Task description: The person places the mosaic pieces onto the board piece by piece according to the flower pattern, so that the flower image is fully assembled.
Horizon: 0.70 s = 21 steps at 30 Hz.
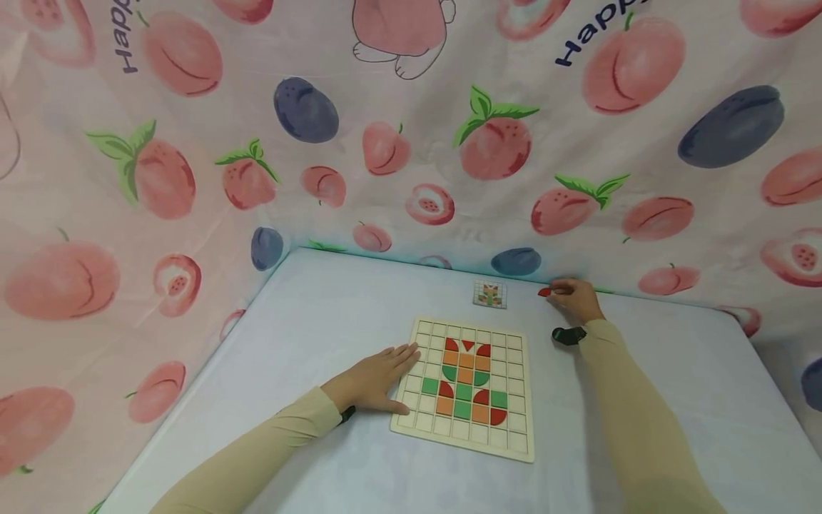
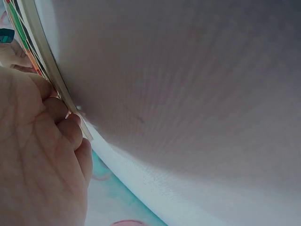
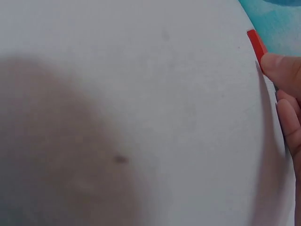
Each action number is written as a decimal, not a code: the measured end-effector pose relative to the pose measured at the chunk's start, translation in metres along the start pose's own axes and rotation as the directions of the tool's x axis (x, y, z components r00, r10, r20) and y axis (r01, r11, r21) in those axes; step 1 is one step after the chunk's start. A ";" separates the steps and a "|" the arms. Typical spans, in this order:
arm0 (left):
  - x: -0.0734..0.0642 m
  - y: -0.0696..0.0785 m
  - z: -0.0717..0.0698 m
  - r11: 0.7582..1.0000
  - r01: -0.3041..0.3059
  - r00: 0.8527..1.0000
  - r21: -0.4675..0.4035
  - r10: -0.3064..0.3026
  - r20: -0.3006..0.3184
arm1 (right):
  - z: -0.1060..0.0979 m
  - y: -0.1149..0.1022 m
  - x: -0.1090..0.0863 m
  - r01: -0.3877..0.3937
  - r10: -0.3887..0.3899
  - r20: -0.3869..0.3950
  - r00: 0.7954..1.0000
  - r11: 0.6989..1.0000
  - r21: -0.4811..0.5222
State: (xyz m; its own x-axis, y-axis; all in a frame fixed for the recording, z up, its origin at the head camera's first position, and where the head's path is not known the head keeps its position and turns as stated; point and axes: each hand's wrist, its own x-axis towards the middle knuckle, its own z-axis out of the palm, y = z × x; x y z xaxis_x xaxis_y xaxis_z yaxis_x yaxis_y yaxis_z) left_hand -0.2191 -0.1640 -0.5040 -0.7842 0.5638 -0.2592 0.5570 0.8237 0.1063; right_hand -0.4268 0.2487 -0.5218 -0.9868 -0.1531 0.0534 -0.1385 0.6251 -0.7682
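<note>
A wooden grid board [image 1: 464, 446] lies on the table, holding red, orange and green tiles set into a figure. My left hand [image 1: 379, 378] rests at the board's left edge, fingers straight and thumb spread; in the left wrist view the fingertips [image 2: 70, 129] touch the board's edge. Beyond the board on the right, my right hand [image 1: 578, 298] pinches a red tile [image 1: 544, 292] between thumb and finger. The right wrist view shows this red tile [image 3: 255, 44] edge-on, partly covered by the thumb. A small pattern card [image 1: 490, 294] lies left of that hand.
The white table [image 1: 308, 314] meets a fruit-printed cloth [image 1: 398, 107] at its back and left sides. Dark bands [image 1: 568, 335] sit at both wrists. More grid cells without tiles surround the figure on the board.
</note>
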 end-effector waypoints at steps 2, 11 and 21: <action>0.000 0.000 0.000 1.000 -0.001 1.000 0.003 0.001 0.000 | 0.000 0.002 0.002 0.013 -0.013 0.003 1.000 1.000 -0.018; 0.001 0.001 -0.001 1.000 -0.005 1.000 0.013 0.005 0.003 | -0.007 0.002 -0.001 0.055 -0.053 0.124 0.991 0.998 -0.017; 0.001 0.000 -0.002 0.999 -0.012 1.000 0.032 0.012 0.008 | -0.016 0.000 -0.006 0.119 -0.102 0.310 0.945 0.992 -0.039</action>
State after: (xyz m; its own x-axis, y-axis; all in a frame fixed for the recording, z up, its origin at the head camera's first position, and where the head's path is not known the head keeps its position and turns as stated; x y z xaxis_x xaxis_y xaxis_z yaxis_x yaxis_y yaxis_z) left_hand -0.2205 -0.1630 -0.5020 -0.7751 0.5731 -0.2661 0.5751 0.8143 0.0785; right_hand -0.4219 0.2620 -0.5115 -0.8925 -0.4457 -0.0696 -0.2585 0.6317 -0.7309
